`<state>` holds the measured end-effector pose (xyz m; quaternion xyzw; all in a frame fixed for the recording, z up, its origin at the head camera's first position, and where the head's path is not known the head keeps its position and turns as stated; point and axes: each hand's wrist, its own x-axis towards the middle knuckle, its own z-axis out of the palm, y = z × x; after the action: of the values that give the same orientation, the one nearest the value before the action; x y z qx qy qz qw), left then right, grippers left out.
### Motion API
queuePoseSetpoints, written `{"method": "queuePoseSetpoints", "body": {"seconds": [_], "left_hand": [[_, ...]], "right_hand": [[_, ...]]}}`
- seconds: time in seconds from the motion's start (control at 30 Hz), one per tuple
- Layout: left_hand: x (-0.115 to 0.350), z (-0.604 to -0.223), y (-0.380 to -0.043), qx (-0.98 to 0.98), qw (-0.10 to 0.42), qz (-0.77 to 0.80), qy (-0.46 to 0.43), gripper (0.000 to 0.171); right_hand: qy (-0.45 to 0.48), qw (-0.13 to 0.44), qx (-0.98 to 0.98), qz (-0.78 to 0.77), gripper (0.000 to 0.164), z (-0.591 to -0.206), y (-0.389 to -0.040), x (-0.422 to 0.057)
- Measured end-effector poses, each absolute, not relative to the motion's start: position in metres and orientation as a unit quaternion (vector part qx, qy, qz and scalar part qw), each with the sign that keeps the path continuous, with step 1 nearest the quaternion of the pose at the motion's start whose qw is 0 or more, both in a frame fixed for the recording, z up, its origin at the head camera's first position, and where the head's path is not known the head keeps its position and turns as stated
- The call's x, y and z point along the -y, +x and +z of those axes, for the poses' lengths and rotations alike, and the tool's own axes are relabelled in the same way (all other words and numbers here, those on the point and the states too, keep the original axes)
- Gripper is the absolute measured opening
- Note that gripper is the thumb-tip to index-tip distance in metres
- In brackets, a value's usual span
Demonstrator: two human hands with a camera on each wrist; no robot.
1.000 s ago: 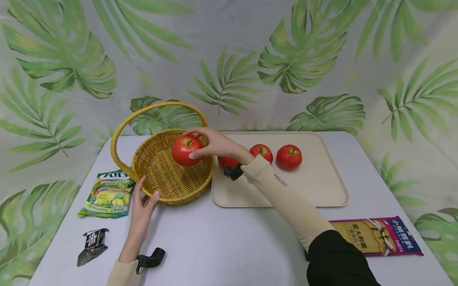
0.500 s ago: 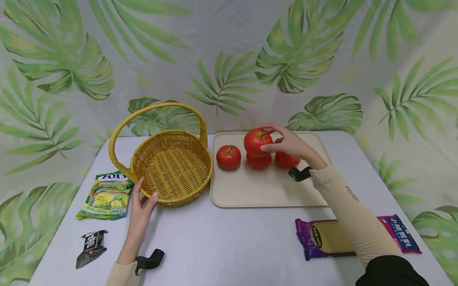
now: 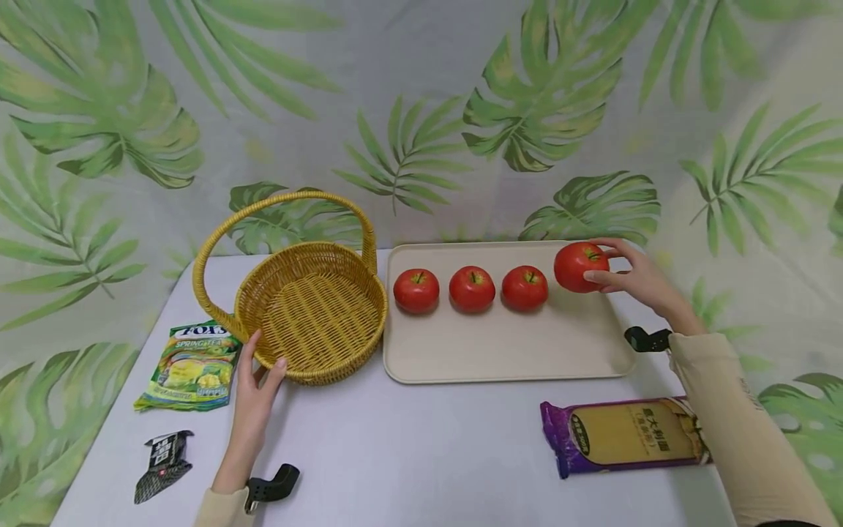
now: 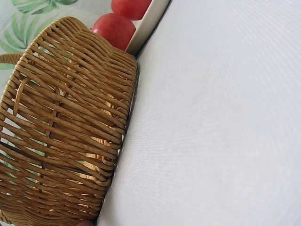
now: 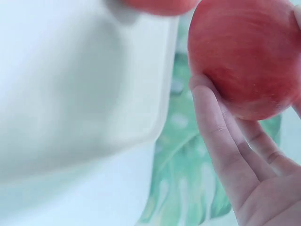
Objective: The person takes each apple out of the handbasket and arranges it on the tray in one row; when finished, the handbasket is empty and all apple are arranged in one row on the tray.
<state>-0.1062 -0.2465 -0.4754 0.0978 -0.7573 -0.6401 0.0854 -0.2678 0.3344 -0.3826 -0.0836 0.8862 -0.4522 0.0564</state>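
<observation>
My right hand [image 3: 635, 277] holds a red apple [image 3: 581, 267] between thumb and fingers, raised over the right end of a cream tray [image 3: 507, 351]. In the right wrist view, the fingers curve round this apple [image 5: 247, 56]. Three more apples sit in a row on the tray: a left one [image 3: 416, 290], a middle one [image 3: 472, 288] and a right one [image 3: 525, 288]. My left hand [image 3: 253, 399] rests against the near left side of a wicker basket [image 3: 316, 315], thumb and fingers spread. The basket's inside shows only its woven bottom. In the left wrist view, its woven wall [image 4: 66, 127] fills the left part.
A green candy bag [image 3: 191, 366] lies left of the basket, with a small black packet [image 3: 163, 465] nearer. A purple pasta packet [image 3: 632, 435] lies at front right, partly under my right forearm. The basket's tall handle [image 3: 283, 197] arches above it. Behind hangs a leaf-patterned cloth [image 3: 408, 146].
My right hand has carried the apple from above the basket rightward, past the row of apples, to the tray's right end. The left hand and the basket have stayed in place.
</observation>
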Motion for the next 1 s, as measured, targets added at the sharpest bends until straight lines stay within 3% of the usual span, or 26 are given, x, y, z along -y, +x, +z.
{"method": "queuePoseSetpoints", "body": {"seconds": [0.27, 0.67, 1.0], "left_hand": [[0.249, -0.474, -0.106, 0.754, 0.083, -0.644, 0.096, 0.067], [0.249, -0.474, -0.108, 0.752, 0.084, -0.647, 0.096, 0.067], [0.251, -0.465, -0.106, 0.781, 0.075, -0.613, 0.097, 0.07]], "right_hand": [[-0.079, 0.067, -0.9, -0.424, 0.067, -0.399, -0.264, -0.357], [-0.084, 0.088, -0.92, -0.372, 0.071, -0.427, -0.269, -0.353], [-0.084, 0.138, -0.909, -0.384, 0.078, -0.423, -0.272, -0.344]]}}
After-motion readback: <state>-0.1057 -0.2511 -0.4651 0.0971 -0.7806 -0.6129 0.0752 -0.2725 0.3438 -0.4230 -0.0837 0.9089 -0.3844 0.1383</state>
